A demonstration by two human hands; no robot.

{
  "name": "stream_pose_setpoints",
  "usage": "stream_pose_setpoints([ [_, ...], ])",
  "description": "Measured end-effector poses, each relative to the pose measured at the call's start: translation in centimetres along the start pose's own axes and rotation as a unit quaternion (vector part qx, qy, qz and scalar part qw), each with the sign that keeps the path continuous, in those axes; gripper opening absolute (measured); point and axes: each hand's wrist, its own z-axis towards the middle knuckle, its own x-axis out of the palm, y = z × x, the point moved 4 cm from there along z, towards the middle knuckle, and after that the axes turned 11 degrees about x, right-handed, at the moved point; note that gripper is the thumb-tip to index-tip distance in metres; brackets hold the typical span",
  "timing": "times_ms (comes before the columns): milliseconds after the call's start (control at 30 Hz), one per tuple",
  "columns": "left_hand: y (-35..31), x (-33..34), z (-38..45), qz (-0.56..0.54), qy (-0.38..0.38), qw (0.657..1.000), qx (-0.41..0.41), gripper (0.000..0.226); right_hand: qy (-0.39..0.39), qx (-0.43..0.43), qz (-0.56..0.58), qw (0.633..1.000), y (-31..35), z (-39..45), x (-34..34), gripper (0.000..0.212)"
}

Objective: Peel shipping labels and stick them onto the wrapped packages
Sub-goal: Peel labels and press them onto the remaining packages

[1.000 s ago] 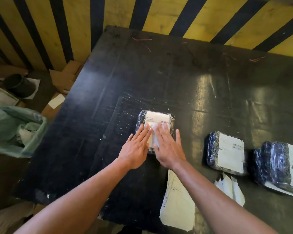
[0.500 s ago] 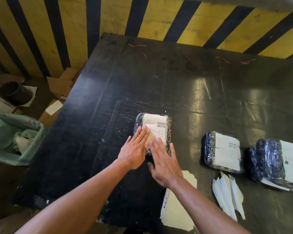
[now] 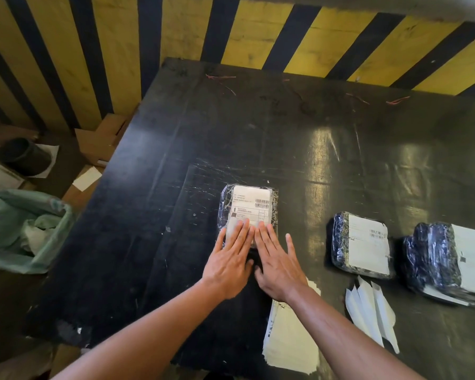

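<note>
Near edge: the label stack (image 3: pixel 291 344) and peeled backing strips (image 3: pixel 368 311) are lying on the table (image 3: pixel 176 160). Both hands are sliding back toward the near side; a second ago they were covering more of the label. The left hand (image 3: pixel 228 267) and right hand (image 3: pixel 279 267) are open and flat, fingertips pressing the near edge of the label (image 3: pixel 250 207) on the centre package (image 3: pixel 248 212). Judgement: smoothing is finishing. Two labelled packages (image 3: pixel 361 245) are resting to the right.
</note>
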Motion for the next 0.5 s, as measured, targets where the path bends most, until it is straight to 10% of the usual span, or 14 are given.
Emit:
stream_pose_setpoints([
  [500,0.8,-2.3,-0.1,-0.020,0.014,1.000,0.016,0.089,0.032,0.015,0.000,0.999,0.5,-0.4,0.0,0.104],
])
